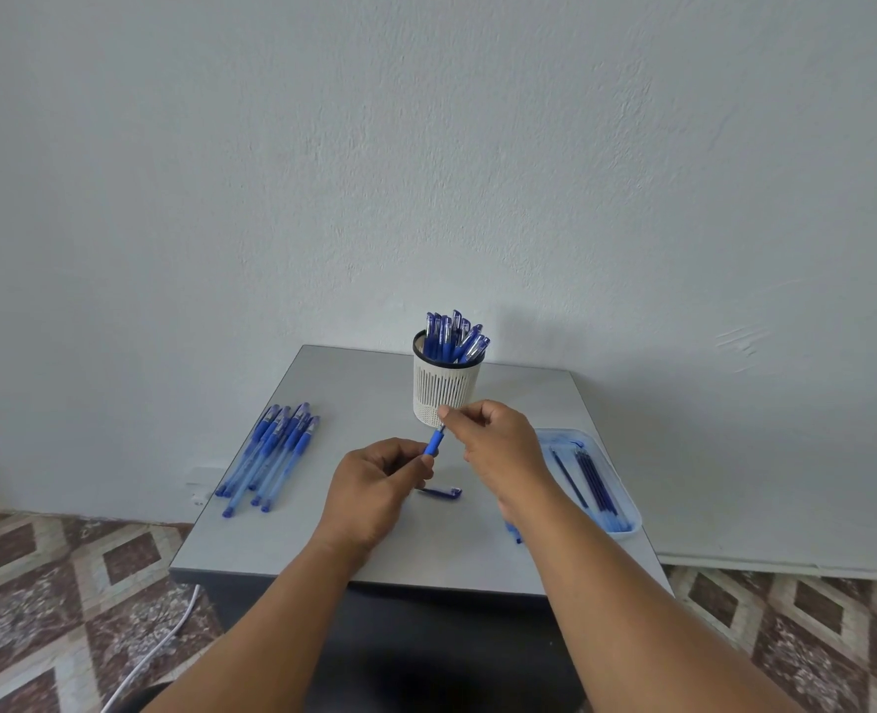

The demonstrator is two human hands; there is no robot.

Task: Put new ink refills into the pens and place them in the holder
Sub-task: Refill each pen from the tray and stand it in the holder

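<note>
Soft, even daylight, faint shadows right of objects, wide-angle edge distortion.

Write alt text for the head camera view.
Left hand holds a blue pen while right hand pinches its tip, before a white holder of pens; loose pens lie left, refill tray right.

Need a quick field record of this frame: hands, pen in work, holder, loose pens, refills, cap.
left hand: grips the barrel of the blue pen
right hand: pinches that pen's tip end
holder: white slotted round pen holder, upright behind the hands, full of capped blue pens
loose pens: bunch of blue pens lying on the grey table, left side
refills: dark blue ink refills in a clear blue plastic tray, right side
cap: blue pen cap lying on the table below the hands
</note>
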